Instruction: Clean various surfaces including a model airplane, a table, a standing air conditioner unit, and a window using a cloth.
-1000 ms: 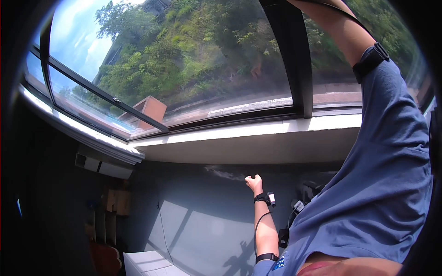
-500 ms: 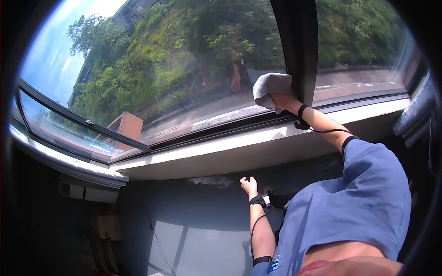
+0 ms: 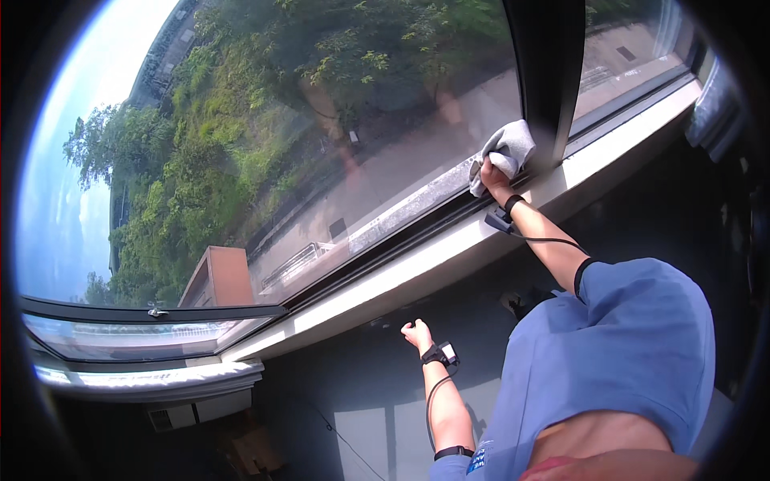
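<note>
A crumpled light grey cloth (image 3: 512, 146) is bunched in my right hand (image 3: 494, 178), whose fingers close round it. The cloth lies against the lower corner of the large window pane (image 3: 385, 152), beside the dark upright frame post (image 3: 553, 72). Some of my fingers are hidden by its folds. Lower down, my left hand (image 3: 418, 335) hangs in front of the wall below the sill with its fingers curled in. Nothing shows in it. Each wrist wears a dark band with a small device and a cable.
A pale window sill (image 3: 385, 276) runs under the dark track (image 3: 385, 239). At the left stands a narrow window section with a latch (image 3: 157, 309). Pale folded material (image 3: 152, 378) hangs below it, and more hangs at the far right. A thin cable (image 3: 345, 437) trails lower left.
The view has turned and tilted. My right hand has brought the cloth down along the post into the pane's lower corner. My left hand stays low and curled.
</note>
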Tool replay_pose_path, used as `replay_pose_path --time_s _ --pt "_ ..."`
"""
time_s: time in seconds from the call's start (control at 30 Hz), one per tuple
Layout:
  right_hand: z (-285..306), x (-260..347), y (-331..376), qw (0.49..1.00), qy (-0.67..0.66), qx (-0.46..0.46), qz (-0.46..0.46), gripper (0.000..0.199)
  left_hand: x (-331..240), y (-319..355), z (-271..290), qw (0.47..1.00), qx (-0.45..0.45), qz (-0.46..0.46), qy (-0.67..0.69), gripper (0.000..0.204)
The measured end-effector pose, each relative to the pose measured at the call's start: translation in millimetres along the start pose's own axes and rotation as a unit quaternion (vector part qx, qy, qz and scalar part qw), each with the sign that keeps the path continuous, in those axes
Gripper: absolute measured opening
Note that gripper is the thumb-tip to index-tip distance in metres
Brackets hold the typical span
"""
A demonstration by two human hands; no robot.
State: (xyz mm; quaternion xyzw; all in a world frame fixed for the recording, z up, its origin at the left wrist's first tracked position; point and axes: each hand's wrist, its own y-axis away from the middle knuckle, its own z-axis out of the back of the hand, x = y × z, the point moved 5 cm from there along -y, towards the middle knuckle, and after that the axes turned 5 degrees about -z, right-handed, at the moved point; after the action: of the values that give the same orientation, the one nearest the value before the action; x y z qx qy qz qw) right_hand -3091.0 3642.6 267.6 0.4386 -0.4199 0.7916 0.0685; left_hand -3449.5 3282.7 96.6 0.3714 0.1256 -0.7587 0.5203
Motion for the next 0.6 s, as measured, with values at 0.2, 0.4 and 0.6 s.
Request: replay_pose_path --time_s 0.2,0.4,0.6 --pt "-30 69 45 0.902 -0.173 -0.244 -0.311 0.033 -35 -41 29 0.999 0.029 0.004 0.033 0.035" --pt "-68 158 98 0.915 -0.254 -0.035 -0.31 0.032 -73 -122 68 0.991 -0.063 -0.11 -0.042 0.044" --pt "-51 128 94 0.98 -0.161 -0.001 -0.116 0.031 -139 -173 142 0.983 -0.116 -0.137 -0.051 0.06"
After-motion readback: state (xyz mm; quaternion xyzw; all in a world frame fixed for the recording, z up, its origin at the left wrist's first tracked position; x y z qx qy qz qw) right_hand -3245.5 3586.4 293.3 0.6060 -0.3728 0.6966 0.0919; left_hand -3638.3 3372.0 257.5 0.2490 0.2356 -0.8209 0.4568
